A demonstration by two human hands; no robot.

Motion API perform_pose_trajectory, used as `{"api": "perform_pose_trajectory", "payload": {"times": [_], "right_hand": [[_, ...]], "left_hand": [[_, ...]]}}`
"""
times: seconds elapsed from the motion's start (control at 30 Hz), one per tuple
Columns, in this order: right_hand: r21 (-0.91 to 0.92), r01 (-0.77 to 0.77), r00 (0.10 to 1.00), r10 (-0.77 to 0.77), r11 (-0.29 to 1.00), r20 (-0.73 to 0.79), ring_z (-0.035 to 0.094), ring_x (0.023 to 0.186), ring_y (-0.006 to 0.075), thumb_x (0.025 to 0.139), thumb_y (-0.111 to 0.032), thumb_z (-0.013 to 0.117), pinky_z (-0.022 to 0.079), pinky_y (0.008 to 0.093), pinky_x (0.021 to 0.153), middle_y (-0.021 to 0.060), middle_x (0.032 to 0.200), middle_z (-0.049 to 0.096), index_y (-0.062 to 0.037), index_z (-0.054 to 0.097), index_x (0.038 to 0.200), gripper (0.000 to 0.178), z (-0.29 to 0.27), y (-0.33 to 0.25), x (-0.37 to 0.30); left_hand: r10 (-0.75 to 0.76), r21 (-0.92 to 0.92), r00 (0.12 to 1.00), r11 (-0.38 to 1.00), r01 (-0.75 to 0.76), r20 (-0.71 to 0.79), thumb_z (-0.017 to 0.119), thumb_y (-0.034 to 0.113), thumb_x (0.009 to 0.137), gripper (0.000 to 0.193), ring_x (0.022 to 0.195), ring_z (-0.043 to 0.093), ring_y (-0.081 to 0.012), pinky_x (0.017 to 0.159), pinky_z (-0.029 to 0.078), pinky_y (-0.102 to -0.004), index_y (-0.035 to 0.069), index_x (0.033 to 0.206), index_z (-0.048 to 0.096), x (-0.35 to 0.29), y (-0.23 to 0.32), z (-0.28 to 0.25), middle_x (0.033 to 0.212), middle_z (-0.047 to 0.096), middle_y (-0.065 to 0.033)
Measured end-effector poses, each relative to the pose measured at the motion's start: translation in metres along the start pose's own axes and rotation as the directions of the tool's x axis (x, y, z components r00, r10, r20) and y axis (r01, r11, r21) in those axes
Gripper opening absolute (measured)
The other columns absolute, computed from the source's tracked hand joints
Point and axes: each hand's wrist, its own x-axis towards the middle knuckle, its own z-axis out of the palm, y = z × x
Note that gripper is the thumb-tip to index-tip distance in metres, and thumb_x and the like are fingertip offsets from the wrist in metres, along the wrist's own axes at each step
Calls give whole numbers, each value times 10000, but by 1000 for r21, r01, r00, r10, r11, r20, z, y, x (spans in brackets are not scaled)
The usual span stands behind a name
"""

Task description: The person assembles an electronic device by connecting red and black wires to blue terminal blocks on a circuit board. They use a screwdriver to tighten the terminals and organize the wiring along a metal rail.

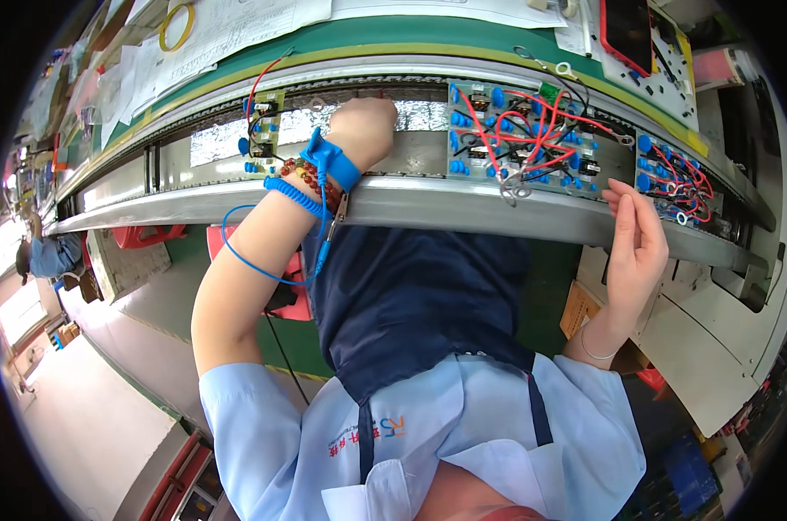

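My left hand [363,126], with a blue wrist strap [328,161] and coiled cord, is over the conveyor track and closed. Its fingertips are turned away, so whatever they grip is hidden. Just left of it lies a narrow circuit board [265,130] with blue and black parts and a red wire. To its right is a larger populated circuit board [519,139], crossed by red and black wires with ring terminals. My right hand [638,239] is at the near rail, fingers loosely stretched and holding nothing visible. It sits between the large board and another wired board [671,182] farther right.
The metal conveyor rail [393,198] runs across in front of me. Shiny foil-like sheet [211,143] covers parts of the track. Beyond are papers [263,26], a yellow tape roll [177,28] and a red-edged device [626,35]. Another person [53,254] is at far left.
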Motion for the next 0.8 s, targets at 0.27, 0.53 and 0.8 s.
{"api": "perform_pose_trajectory", "payload": {"times": [0.27, 0.53, 0.8], "right_hand": [[10, 41, 999, -41, 999, 29, 611, 805, 190, 935, -83, 537, 461, 285, 754, 105, 847, 664, 24, 653, 979, 164, -3, 11, 4], [18, 64, 997, -65, 998, 50, 599, 780, 191, 934, -75, 537, 455, 285, 734, 104, 830, 657, 25, 652, 975, 158, -4, 9, 6], [25, 97, 994, -95, 995, -57, 591, 768, 177, 931, -66, 537, 455, 284, 729, 96, 818, 658, 15, 662, 976, 156, -6, 8, 8]], "left_hand": [[-80, 228, 996, 971, 73, 24, 638, 82, 726, 131, 833, 668, -348, 713, 549, -425, 39, 830, 706, 8, 8, 9, 875, 677, -195], [-64, 137, 998, 989, 64, -5, 590, 26, 736, 122, 859, 658, -363, 758, 538, -439, 0, 819, 676, 11, 7, 8, 893, 667, -211], [160, -48, 949, 983, -179, -272, 630, 47, 715, 134, 746, 610, -404, 679, 498, -473, -31, 793, 554, -24, 27, -20, 739, 612, -219]]}}
